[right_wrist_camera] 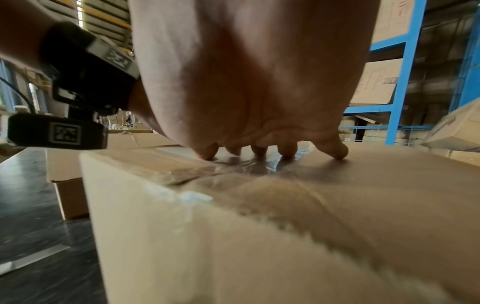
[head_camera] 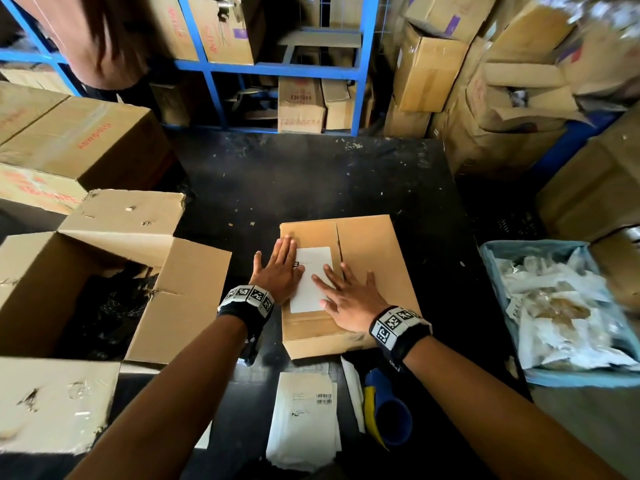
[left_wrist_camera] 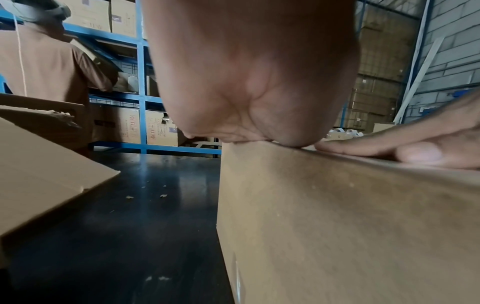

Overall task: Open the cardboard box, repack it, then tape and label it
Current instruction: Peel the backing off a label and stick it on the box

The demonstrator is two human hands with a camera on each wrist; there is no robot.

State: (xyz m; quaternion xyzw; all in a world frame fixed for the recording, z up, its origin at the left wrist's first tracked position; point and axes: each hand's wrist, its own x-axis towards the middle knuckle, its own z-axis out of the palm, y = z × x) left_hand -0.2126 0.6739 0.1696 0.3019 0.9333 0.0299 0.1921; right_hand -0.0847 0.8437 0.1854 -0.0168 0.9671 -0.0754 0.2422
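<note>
The dark counter (head_camera: 329, 181) carried the closed cardboard box (head_camera: 374, 244), an open carton (head_camera: 194, 299) beside it, and paper sheets (head_camera: 304, 417) nearer.

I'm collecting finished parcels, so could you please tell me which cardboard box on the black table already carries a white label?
The small closed brown cardboard box under both hands; the larger box left of it stands open, unlabelled.

Both arms stretched forward and converging, each wrist wrapped in a black band with square black-and-white markers. Left hand (head_camera: 280, 268) palm-down, fingers straight and close together, thumb spread out to the left. Right hand (head_camera: 349, 295) palm-down too, fingers straight and fanned apart, angled up and to the left toward the other hand, fingertips (right_wrist_camera: 287, 153) pressed flat in the right wrist view. Hands side by side, just apart.
</note>
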